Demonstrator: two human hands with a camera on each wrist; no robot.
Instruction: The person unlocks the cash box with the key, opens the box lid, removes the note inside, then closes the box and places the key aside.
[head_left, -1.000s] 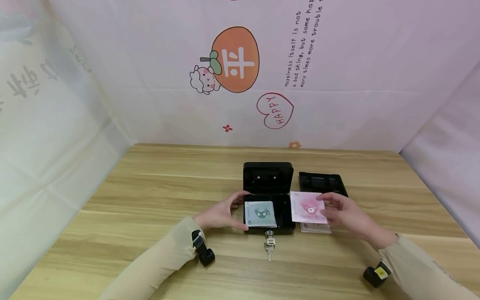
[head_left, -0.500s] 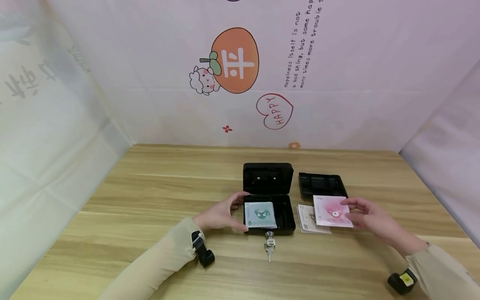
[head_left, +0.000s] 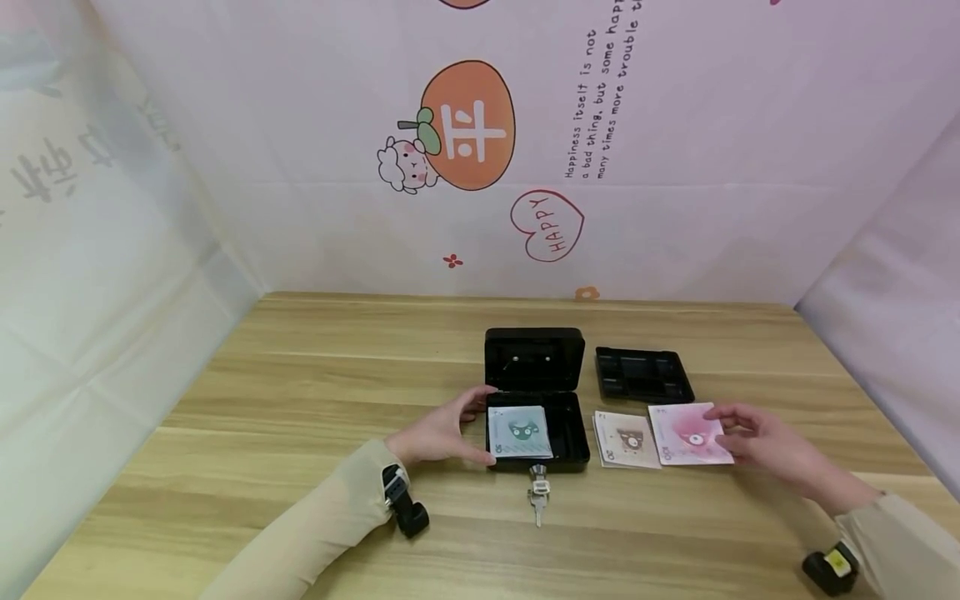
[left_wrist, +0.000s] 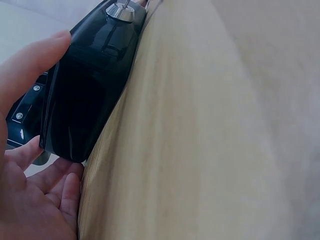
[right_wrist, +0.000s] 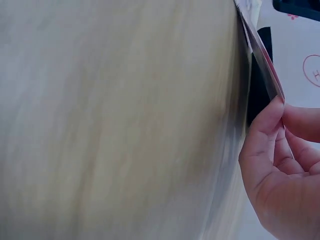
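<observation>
A small black cash box (head_left: 582,429) stands with its lid (head_left: 534,354) raised. My left hand (head_left: 442,429) holds the box by its left side, thumb at the front corner and fingers toward the back. Green play banknotes (head_left: 519,433) marked 50 lie in its left part. A key (head_left: 538,500) hangs from the lock at the front. On the right, my right hand (head_left: 772,446) pinches the right edge of pink banknotes (head_left: 684,433) marked 100. In the right wrist view their edge (right_wrist: 270,70) shows between thumb and fingers. Brown banknotes (head_left: 626,442) marked 20 lie between box and pink notes.
A black compartment tray (head_left: 645,375) sits on the table behind the banknotes. Wooden tabletop (head_left: 337,367) spreads around the box, with a printed white cloth (head_left: 337,167) rising at its back edge and more cloth at both sides.
My right hand has carried the pink banknotes rightward and down from beside the box, past the brown notes, uncovering those and the tray. My left hand has stayed at the box.
</observation>
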